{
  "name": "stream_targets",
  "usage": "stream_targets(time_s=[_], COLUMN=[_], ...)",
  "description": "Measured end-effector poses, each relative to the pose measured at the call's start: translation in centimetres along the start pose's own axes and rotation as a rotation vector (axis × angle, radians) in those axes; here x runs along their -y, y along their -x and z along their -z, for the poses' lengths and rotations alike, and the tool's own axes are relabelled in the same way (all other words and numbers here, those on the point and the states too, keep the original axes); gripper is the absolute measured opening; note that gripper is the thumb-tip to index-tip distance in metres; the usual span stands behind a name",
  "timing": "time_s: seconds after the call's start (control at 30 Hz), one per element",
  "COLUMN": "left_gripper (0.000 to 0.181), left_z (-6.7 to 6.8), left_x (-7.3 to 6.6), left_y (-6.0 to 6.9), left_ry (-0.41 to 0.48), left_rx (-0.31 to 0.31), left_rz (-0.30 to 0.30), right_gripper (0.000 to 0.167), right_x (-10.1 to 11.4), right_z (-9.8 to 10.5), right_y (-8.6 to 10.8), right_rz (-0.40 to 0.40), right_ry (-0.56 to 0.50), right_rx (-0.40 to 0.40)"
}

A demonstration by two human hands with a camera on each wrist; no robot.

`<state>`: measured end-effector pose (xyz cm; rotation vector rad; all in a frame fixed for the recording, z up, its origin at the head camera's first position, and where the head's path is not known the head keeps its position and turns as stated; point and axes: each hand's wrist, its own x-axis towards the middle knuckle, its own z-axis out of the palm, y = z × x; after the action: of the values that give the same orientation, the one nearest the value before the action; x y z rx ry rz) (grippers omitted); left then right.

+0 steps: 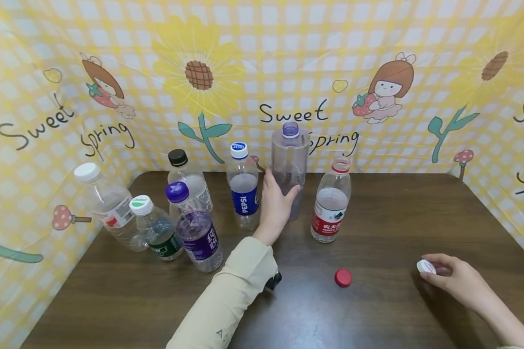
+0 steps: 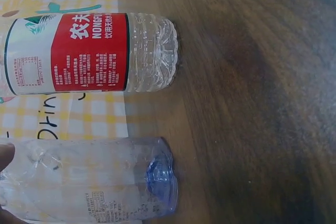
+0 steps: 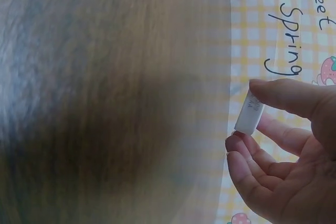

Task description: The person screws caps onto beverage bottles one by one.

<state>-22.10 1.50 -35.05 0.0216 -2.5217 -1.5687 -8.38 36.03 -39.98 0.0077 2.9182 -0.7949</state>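
A tall, clear, purplish bottle [image 1: 289, 155] stands uncapped near the back of the table, and my left hand [image 1: 276, 206] grips its side. In the left wrist view the bluish base of this bottle [image 2: 121, 182] shows, with only a bit of thumb and finger at the edge. Low over the table on the right, my right hand [image 1: 456, 278] pinches a white bottle cap [image 3: 250, 111] between thumb and fingers. To the right of the tall bottle stands an uncapped water bottle with a red label [image 1: 327, 220]. A red cap [image 1: 343, 277] lies on the table in front of it.
Several capped bottles stand on the left: a Pepsi bottle [image 1: 244, 194], a black-capped one [image 1: 190, 177], a purple-labelled one [image 1: 197, 237], a green-labelled one [image 1: 163, 240] and a large white-capped one [image 1: 113, 206]. A checked yellow cloth [image 1: 244, 48] hangs behind the brown table [image 1: 384, 315].
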Motion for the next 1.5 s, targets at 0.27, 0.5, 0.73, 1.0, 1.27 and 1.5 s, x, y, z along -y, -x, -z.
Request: stream_targets(time_s=[0.27, 0.5, 0.73, 1.0, 1.27, 1.5], left_gripper=[0.081, 0.091, 0.09, 0.086, 0.091, 0.095], left_z=[0.2, 0.1, 0.2, 0.4, 1.0, 2.0], left_x=[0.1, 0.3, 0.3, 0.6, 0.6, 1.2], left_y=[-0.1, 0.2, 0.9, 1.7, 3.1, 4.2], left_ry=[0.011, -0.068, -0.052, 0.023, 0.023, 0.004], left_rx=[0.004, 0.0, 0.001, -0.004, -0.021, -0.018], left_rz=[-0.018, -0.007, -0.003, 0.002, -0.035, -0.037], right_gripper=[0.05, 0.049, 0.05, 0.053, 0.048, 0.04], right_x=[0.8, 1.6, 2.1, 2.9, 4.8, 7.2], right_z=[-0.1, 0.0, -0.1, -0.2, -0.3, -0.4], right_y=[0.0, 0.0, 0.1, 0.3, 0.6, 0.3], right_rz=[0.024, 0.018, 0.035, 0.054, 0.112, 0.194], right_ry=[-0.014, -0.018, -0.03, -0.059, -0.11, -0.131], right_rx=[-0.022, -0.028, -0.056, -0.079, -0.193, -0.31])
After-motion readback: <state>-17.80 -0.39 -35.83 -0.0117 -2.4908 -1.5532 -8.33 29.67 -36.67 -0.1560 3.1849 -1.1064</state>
